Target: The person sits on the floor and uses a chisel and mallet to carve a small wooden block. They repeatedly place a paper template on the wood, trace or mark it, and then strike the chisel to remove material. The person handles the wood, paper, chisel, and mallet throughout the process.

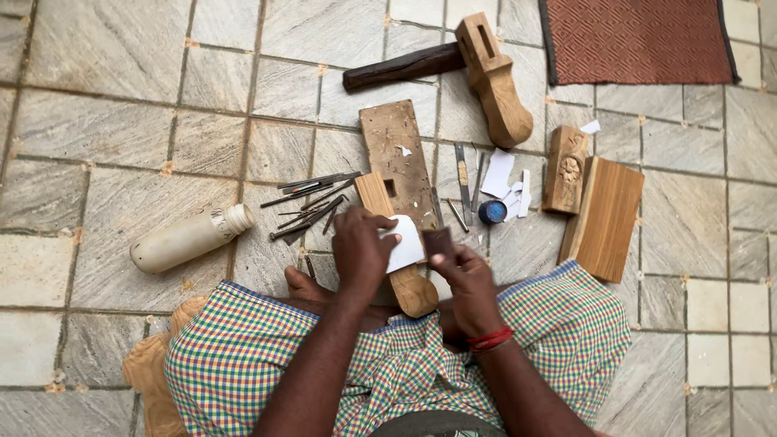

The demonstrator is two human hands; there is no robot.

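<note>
Bare forearms, no sleeves reaching the left hand (362, 247) or right hand (465, 279). A red thread band (488, 340) circles the right wrist (wound several times). A checked cloth (243, 356) in green, red, blue and yellow covers the lap.

The floor (121, 137) was pale grey stone tile, streaked with faint brown veins. A rust-red mat (639, 40) bore a woven diamond pattern and a dark border. The wrap cloth (267, 356) over the legs was checked in green, red, blue and yellow. A cream plastic bottle (190, 239) lay near dark grey metal chisels (312, 202). The wooden mallet (494, 77) and carved block (566, 168) were honey-tan. The paper piece (406, 243) was white, the small round cap (492, 212) blue, the wrist thread (490, 340) red.
</note>
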